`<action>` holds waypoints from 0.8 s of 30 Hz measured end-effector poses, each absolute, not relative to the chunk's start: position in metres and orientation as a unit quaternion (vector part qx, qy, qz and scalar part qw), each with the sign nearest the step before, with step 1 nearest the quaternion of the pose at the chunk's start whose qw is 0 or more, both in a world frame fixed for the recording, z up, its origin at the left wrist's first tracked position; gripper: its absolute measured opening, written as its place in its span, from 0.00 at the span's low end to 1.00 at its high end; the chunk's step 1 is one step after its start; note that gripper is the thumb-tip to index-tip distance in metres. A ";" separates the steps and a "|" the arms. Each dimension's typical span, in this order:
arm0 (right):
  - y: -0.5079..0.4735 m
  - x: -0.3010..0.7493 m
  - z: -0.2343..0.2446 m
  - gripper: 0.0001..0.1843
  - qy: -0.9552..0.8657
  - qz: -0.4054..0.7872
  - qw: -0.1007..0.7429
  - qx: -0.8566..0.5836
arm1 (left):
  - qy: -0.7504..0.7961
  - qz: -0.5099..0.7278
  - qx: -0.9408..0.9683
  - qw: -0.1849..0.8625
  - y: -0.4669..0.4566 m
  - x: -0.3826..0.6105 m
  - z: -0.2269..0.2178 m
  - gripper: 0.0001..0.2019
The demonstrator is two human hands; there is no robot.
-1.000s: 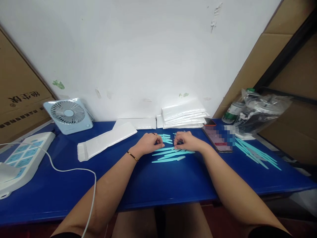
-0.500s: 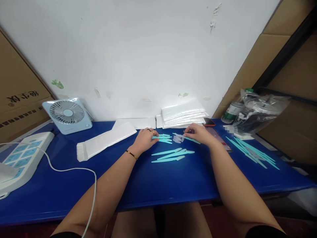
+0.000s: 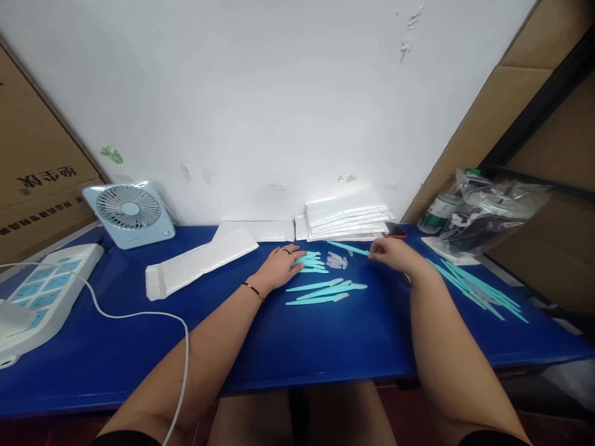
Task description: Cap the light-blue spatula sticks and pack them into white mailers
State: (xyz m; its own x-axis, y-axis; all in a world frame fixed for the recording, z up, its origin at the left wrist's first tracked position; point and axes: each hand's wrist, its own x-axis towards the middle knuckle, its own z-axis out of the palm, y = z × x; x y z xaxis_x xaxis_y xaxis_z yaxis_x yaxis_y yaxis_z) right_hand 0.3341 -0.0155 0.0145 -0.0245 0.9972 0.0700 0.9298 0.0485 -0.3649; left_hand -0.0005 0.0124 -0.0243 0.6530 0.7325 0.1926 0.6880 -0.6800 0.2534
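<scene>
My right hand pinches one end of a turquoise eyebrow razor, which points left above the blue table. My left hand lies with fingers stretched over a bunch of turquoise eyebrow razors; their left ends are hidden beneath it. Between the hands is a small heap of clear blade caps, with one loose cap just to its right. Closer to me, several more eyebrow razors lie roughly side by side.
Another group of turquoise razors lies at the right. White padded mailers are stacked by the wall, with a single mailer to the left. A fan, power strip, phone and plastic bag surround the work area.
My right hand has drawn its razor to the right, away from the cap heap, leaving a loose cap beside it. The fingers of my left hand have stretched out over the bunch.
</scene>
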 end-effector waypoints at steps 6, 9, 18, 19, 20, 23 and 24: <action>-0.022 0.281 0.022 0.10 -0.763 0.198 0.286 -0.544 | 0.414 0.277 0.867 0.005 0.002 0.005 -0.002 0.26; -0.020 0.252 0.014 0.11 -0.775 0.252 0.293 -0.499 | 0.389 0.224 0.893 0.012 -0.001 0.007 0.003 0.17; -0.008 0.277 0.004 0.13 -0.747 0.217 0.282 -0.561 | 0.464 0.195 0.864 0.036 0.014 -0.006 -0.009 0.14; -0.010 0.279 0.007 0.13 -0.752 0.202 0.278 -0.563 | 0.460 0.194 0.866 0.042 0.015 -0.007 -0.012 0.14; -0.012 0.280 0.010 0.13 -0.762 0.194 0.273 -0.554 | 0.452 0.194 0.869 0.048 0.016 -0.008 -0.014 0.16; -0.021 0.276 0.018 0.13 -0.808 0.232 0.233 -0.489 | 0.423 0.179 0.886 0.065 0.017 -0.008 -0.023 0.21; -0.023 0.273 0.019 0.13 -0.821 0.250 0.209 -0.470 | 0.415 0.171 0.891 0.071 0.017 -0.007 -0.025 0.20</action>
